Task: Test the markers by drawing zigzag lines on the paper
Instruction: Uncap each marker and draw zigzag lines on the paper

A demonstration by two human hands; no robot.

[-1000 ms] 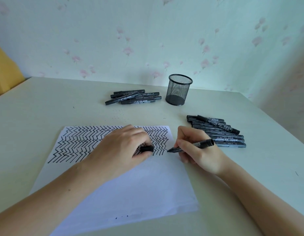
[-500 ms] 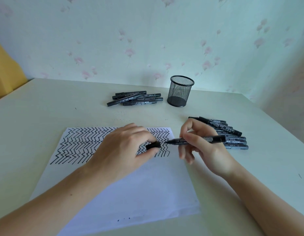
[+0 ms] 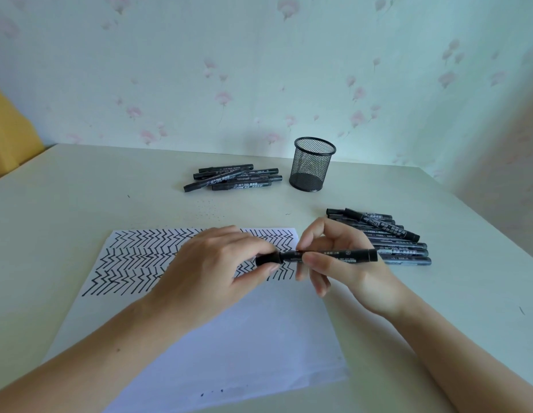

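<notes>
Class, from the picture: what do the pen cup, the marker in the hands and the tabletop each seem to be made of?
Pen cup: black wire mesh, probably metal; you see through its wall.
Marker: smooth black barrel with printed text, likely plastic, faint sheen.
Tabletop: pale, matte, even surface, possibly laminate or painted board; the view leaves it open.

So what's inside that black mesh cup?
Nothing shows inside the mesh cup: you can see through the wire to its dark bottom. All the markers lie outside it, one pile beside it and another nearer the right hand.
</notes>
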